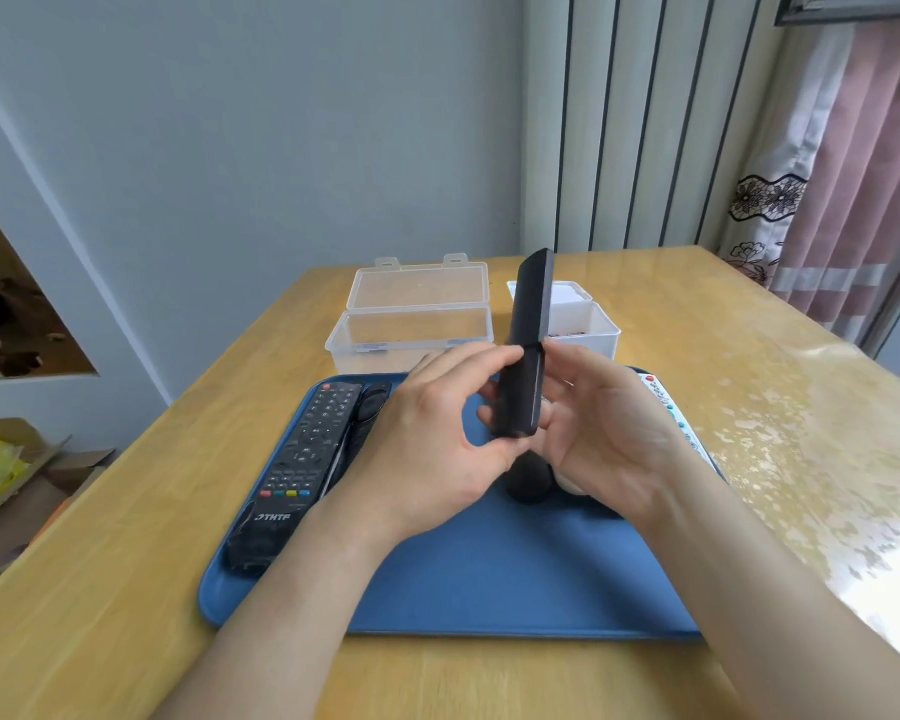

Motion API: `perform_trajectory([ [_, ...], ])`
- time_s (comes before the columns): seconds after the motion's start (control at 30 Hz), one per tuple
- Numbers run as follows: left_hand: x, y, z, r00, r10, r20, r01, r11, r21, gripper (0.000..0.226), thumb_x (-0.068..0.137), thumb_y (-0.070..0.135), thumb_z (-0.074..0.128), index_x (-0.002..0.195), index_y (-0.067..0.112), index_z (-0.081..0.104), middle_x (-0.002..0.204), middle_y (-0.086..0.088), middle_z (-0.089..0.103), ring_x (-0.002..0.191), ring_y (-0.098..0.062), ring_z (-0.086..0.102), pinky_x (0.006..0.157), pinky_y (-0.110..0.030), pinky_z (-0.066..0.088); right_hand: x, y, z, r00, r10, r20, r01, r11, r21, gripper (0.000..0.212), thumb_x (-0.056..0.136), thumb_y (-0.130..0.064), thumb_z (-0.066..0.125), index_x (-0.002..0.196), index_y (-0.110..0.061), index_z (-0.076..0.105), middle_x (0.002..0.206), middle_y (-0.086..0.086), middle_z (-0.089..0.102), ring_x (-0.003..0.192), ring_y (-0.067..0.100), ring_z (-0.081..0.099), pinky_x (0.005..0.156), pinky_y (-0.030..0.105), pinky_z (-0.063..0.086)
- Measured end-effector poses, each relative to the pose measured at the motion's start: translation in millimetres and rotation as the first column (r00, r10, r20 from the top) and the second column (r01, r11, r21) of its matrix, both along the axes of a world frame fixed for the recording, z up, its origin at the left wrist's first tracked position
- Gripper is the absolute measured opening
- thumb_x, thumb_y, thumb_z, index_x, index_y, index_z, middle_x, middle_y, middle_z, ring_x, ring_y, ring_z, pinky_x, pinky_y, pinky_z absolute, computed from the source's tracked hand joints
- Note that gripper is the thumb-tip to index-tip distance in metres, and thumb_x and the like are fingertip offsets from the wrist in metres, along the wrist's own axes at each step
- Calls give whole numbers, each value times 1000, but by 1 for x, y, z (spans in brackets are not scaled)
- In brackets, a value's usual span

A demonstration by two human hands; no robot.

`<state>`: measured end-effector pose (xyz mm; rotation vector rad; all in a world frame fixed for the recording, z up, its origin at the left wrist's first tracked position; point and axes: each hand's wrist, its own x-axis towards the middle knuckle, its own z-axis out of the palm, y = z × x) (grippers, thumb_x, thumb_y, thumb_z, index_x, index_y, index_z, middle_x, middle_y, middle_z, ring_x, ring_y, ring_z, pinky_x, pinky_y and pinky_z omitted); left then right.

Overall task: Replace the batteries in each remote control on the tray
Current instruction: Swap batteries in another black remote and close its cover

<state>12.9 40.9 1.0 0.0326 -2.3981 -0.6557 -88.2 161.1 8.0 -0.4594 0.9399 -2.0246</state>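
we hold a slim black remote (528, 324) upright above the blue tray (489, 579), its plain back turned toward us and a seam running across it at about mid-length. our left hand (437, 439) grips its lower half from the left, with the thumb tip at the seam and the fingers curled round the bottom end. our right hand (609, 428) holds it from the other side, with the thumb tip at the same seam and the fingers wrapped behind. on the tray's left side lies a black thtf remote (302, 459), buttons up, with a second dark remote (370, 407) touching its right edge. a white remote (671, 413) with coloured buttons lies along the tray's right rim, partly hidden by our right wrist. under our hands a dark rounded object (528, 483) rests on the tray; we cannot tell what it is. beyond the tray, on the wooden surface (126, 589), stand an open clear plastic box (411, 335) and, just beside it to the right, a white box (588, 324).
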Motion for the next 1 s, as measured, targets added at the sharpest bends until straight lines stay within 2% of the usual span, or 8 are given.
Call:
perform_trajectory([
  [0.13, 0, 0, 0, 999, -16, 45, 18, 999, -48, 62, 67, 22, 80, 125, 24, 58, 118, 20, 55, 111, -6, 50, 96, -11, 33, -1, 1, -1, 1000, 1, -25, -2, 1000, -5, 31, 99, -31, 51, 115, -5, 57, 98, 15, 71, 90, 28, 73, 86, 46, 59],
  [0.3, -1, -1, -3, 999, 21, 37, -15, 987, -159, 64, 67, 22, 85, 125, 20, 58, 118, 12, 58, 109, -11, 48, 93, -4, 30, -2, 1, 0, 999, 28, -39, -26, 999, 36, 37, 104, -36, 41, 119, -6, 55, 98, 11, 70, 94, 28, 70, 87, 49, 56],
  [0.47, -1, 0, -4, 998, 22, 60, -7, 972, -236, 68, 68, 34, 82, 130, 15, 59, 120, 6, 58, 106, -16, 52, 96, -30, 42, 0, -2, 3, 1000, 24, -18, -23, 998, 65, 40, 102, -49, 39, 113, -12, 52, 93, 7, 58, 85, 21, 63, 64, 30, 56],
  [0.63, 1, 5, -2, 991, -11, 133, 37, 980, -196, 68, 73, 52, 69, 130, 18, 58, 122, 11, 56, 100, -11, 55, 97, -29, 43, 3, -1, 3, 1000, 0, 14, -2, 995, 103, 48, 97, -58, 40, 117, -16, 51, 92, 9, 52, 86, 24, 55, 58, 26, 55],
  [0.77, 2, 6, -1, 994, 7, 106, 22, 961, -276, 65, 77, 55, 61, 131, 17, 58, 125, 9, 57, 112, -14, 56, 95, -32, 47, 0, -6, -2, 998, -46, 35, 40, 987, 156, 69, 97, -62, 40, 133, -6, 56, 104, 8, 64, 96, 25, 65, 71, 33, 56],
  [0.87, 2, 13, -1, 993, 26, 115, 12, 946, -325, 62, 77, 46, 64, 130, 15, 58, 127, 5, 60, 120, -17, 56, 91, -37, 53, -3, -6, -4, 996, -75, 42, 63, 971, 231, 67, 93, -67, 42, 116, -8, 64, 102, 6, 63, 98, 26, 65, 87, 39, 50],
  [0.93, 2, 14, -1, 990, 21, 142, 24, 951, -308, 61, 75, 44, 65, 129, 16, 59, 125, 4, 61, 118, -17, 58, 89, -39, 54, -2, -7, -4, 995, -84, 49, 69, 964, 255, 62, 93, -65, 44, 111, -9, 64, 98, 7, 62, 91, 26, 65, 78, 37, 55],
  [1.0, 3, 14, -1, 980, -12, 197, 46, 985, -164, 59, 72, 44, 70, 126, 22, 61, 118, 9, 61, 114, -9, 59, 92, -36, 51, 1, -9, -4, 989, -134, 67, 112, 957, 267, 60, 95, -60, 47, 117, -5, 61, 96, 11, 60, 81, 28, 65, 61, 35, 57],
])
